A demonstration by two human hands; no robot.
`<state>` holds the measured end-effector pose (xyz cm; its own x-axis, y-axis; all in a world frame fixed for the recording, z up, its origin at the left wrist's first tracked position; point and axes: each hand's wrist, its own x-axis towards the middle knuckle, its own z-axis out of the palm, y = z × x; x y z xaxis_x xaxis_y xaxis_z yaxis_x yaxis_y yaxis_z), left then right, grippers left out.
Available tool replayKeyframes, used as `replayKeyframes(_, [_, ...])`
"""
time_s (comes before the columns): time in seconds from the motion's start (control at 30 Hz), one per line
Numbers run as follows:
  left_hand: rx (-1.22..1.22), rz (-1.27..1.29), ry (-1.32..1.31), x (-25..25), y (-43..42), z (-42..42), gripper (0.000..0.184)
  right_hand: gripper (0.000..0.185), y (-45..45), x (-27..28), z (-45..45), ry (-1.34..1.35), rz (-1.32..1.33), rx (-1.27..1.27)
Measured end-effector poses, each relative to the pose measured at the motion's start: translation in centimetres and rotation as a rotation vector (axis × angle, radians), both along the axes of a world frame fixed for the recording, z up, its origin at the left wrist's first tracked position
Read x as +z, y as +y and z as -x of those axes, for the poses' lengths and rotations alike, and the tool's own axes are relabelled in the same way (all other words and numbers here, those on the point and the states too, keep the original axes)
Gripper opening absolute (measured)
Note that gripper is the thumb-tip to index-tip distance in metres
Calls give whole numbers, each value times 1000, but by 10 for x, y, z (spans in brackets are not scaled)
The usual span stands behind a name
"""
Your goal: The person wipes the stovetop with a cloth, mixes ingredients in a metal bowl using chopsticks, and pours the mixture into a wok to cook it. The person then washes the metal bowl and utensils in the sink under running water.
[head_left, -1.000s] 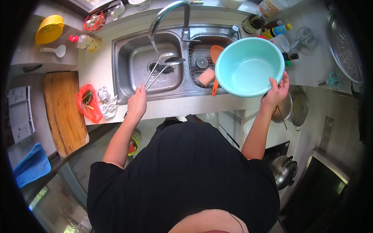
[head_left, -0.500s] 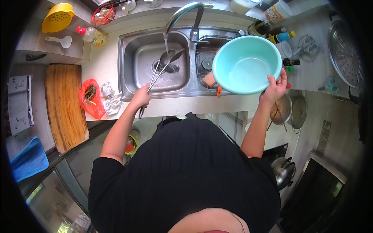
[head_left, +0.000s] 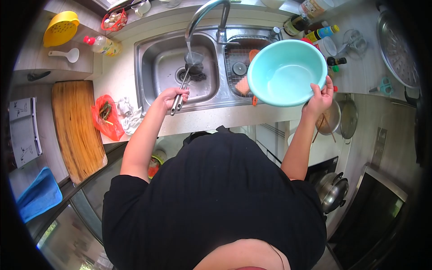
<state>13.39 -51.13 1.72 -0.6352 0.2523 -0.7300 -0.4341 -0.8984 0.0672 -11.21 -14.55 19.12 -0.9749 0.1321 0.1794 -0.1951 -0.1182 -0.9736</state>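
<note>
My left hand [head_left: 173,95] is closed round the handles of metal ladles [head_left: 185,81], their heads over the left sink basin [head_left: 157,67]. Water from the curved faucet [head_left: 198,19] runs onto the ladle heads. Dark scraps [head_left: 198,77] lie near the drain. With fingers and thumb on its near right rim, my right hand [head_left: 320,98] grips a light turquoise basin [head_left: 288,74], tilted over the right sink's edge. Beneath and beside it are a pink sponge [head_left: 242,86], an orange utensil [head_left: 253,55] and a wire rack [head_left: 234,56].
On the left are a wooden cutting board [head_left: 77,130], a red bag [head_left: 108,121], white cloths [head_left: 129,118] and a bottle [head_left: 104,46]. Several bottles [head_left: 321,33] stand back right, with scissors [head_left: 384,87] farther right. A pan with chopsticks [head_left: 330,118] sits beyond my right wrist.
The ladles have turned more upright, with their heads now under the running water. My left hand has shifted slightly right and its grip has changed. My right hand still holds the turquoise basin.
</note>
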Motion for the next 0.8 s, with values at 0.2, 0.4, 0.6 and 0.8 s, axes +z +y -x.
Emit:
replayKeyframes(0.2, [32,-77,36,-12,1,5,14,52,4,4,-3,-9,-4,-32])
replayKeyframes(0.4, [-193,403,-40,-2,10,2,23,52,8,8,-3,8,12,-59])
replayKeyframes(0.6, [-777,1329,-183,5,17,-24,45,52,25,0,3,31,4,-60])
replayKeyframes(0.8, [-1261,2021,-141,28,20,-80,56,51,32,0,1,29,22,-112])
